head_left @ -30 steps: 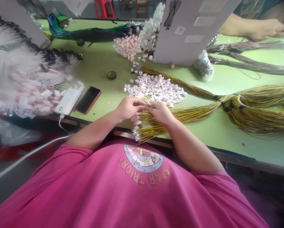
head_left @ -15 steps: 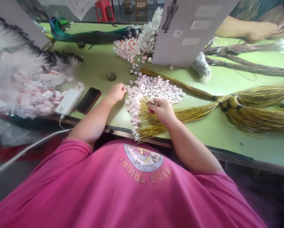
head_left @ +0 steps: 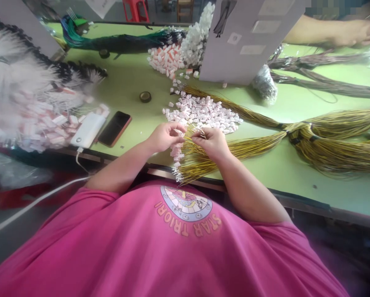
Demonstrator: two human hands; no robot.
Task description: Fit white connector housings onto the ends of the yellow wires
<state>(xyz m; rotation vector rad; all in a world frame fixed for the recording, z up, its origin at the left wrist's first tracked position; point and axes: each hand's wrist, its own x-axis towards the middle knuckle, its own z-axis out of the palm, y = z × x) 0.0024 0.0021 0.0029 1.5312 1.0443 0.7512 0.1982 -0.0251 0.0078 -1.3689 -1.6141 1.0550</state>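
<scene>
My left hand (head_left: 163,137) is curled in a pinch at the wire tips, closed on a small white plastic connector that its fingers mostly cover. Facing it, my right hand (head_left: 215,143) is closed with thumb and forefinger on the end of a yellow wire. Under both hands fans out a bundle of yellow wires (head_left: 246,151); several of its ends bear white connectors, and those nearest me show bare silvery tips (head_left: 177,175). Just beyond my hands lies a loose heap of white connectors (head_left: 208,112).
A phone (head_left: 114,128), a white power bank (head_left: 87,130) with a cable and a roll of black tape (head_left: 145,97) lie left. White and orange parts (head_left: 164,61) are heaped behind. A grey partition (head_left: 234,49) stands upright; another person's arm (head_left: 317,32) shows beyond it.
My left hand has moved right and towards me, from the edge of the connector heap to the wire ends by my right hand. My right hand has stayed nearly in place.
</scene>
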